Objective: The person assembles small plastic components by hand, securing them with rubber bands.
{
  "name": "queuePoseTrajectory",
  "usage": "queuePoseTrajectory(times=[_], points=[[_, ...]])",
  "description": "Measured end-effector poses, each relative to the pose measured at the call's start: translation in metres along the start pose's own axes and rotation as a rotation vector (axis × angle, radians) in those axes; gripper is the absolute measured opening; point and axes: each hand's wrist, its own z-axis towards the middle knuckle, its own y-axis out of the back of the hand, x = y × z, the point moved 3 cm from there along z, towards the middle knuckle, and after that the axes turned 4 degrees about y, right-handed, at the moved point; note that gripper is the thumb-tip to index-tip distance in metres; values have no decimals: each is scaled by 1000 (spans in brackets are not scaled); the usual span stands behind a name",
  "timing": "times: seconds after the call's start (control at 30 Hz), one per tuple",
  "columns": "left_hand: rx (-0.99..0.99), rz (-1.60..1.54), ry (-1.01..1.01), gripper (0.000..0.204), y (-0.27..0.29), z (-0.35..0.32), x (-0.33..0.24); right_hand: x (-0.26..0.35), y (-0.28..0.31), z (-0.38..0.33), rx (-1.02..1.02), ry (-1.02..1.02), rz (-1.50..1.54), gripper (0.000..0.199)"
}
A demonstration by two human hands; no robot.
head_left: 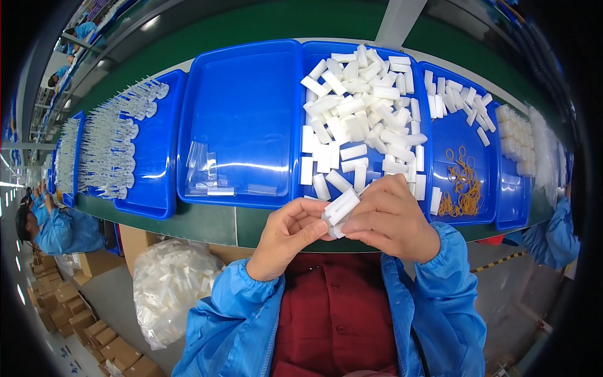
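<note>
The fingers of the left hand point(279, 242) curl round a small cluster of white blocks point(342, 206), thumb at its near edge; those of the right hand point(399, 217) are closed in a pinch on its right side. The cluster sits between the two sets of fingertips, touching both, tilted, and raised over the near edge of the green table point(256, 225).

Just beyond the hands, a blue tray point(316, 51) is heaped with loose blocks point(358, 110) of the same white kind. Left of it, a wider tray point(245, 100) holds clear plastic pieces point(200, 164) towards its near side. To the right, another tray point(443, 146) has white pieces at the far end and yellowish rubber bands point(465, 179) nearer. Farther left, a tray point(157, 166) carries clear, thin-stemmed pieces point(110, 144). Below the table, a clear bag point(151, 320) bulges with white pieces, near cardboard boxes point(69, 292).
</note>
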Motion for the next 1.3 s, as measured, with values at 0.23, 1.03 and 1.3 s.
queuePoseTrajectory(times=[0.23,1.03,1.3], points=[[-93,82,-325,37,-3,-6,-6,0,5,-2,-276,-239,355,31],[-194,673,-805,55,38,-50,-34,8,-43,43,-45,-223,549,38],[-183,671,-771,53,46,-56,-33,8,-50,55,46,-186,523,38]])
